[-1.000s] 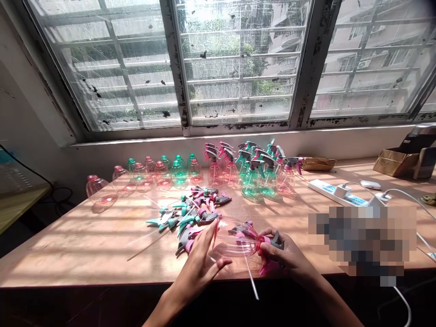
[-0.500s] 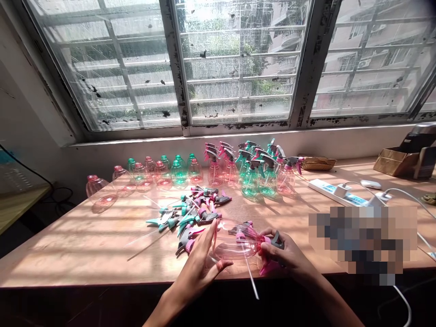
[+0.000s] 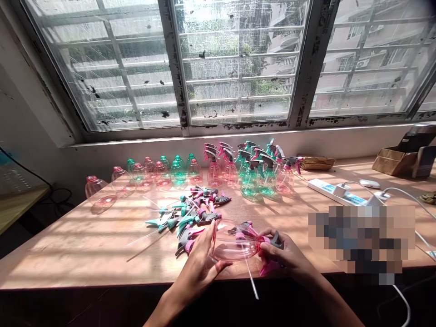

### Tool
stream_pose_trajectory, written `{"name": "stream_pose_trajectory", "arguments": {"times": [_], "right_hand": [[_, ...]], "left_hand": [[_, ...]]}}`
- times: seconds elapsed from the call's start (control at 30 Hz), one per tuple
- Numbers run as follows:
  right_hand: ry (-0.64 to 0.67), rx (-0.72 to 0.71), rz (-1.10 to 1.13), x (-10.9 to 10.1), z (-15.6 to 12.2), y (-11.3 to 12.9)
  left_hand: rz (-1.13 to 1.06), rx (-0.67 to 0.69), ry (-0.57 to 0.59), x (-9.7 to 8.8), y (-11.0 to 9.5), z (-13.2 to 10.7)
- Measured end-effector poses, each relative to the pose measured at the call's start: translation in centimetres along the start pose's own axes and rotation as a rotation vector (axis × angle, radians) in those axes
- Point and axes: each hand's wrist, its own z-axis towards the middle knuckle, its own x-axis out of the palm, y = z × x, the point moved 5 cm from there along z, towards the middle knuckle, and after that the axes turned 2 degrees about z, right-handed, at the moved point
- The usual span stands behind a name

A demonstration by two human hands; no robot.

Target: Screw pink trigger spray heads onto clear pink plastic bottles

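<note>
A clear pink bottle (image 3: 231,245) lies sideways above the table's front edge, its neck pointing right. My left hand (image 3: 200,261) cups the bottle's rounded base, thumb below and fingers at the far side. At the neck, my right hand (image 3: 284,254) grips a pink and grey trigger spray head (image 3: 277,240), which meets the bottle's mouth. Another pink and grey spray head (image 3: 241,230) shows through and behind the bottle; a clear tube (image 3: 252,279) extends down past the table edge. Beyond my left hand lies a pile of loose spray heads (image 3: 200,211), pink and teal with grey.
Several open pink and green bottles (image 3: 161,175) stand along the back left. Bottles fitted with spray heads (image 3: 250,179) stand at the back centre. A white power strip (image 3: 335,193) with plugs and cables, a cardboard box (image 3: 391,161) and a blurred patch are on the right.
Hardly anything differs. Both hands keep their hold, and the bottle has tilted or shifted very slightly between them.
</note>
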Motion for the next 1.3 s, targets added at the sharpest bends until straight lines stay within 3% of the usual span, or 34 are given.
{"name": "stream_pose_trajectory", "arguments": {"times": [0.4, 0.63, 1.3], "right_hand": [[-0.008, 0.017, 0.019, -0.15, 0.01, -0.02], [-0.003, 0.015, -0.034, -0.28, -0.02, -0.09], [-0.039, 0.003, -0.04, -0.21, -0.07, 0.24]], "left_hand": [[-0.018, -0.037, -0.005, 0.03, 0.34, -0.22], [-0.01, -0.073, 0.054, 0.01, 0.22, 0.11], [-0.087, -0.06, 0.023, 0.32, 0.8, -0.35]]}}
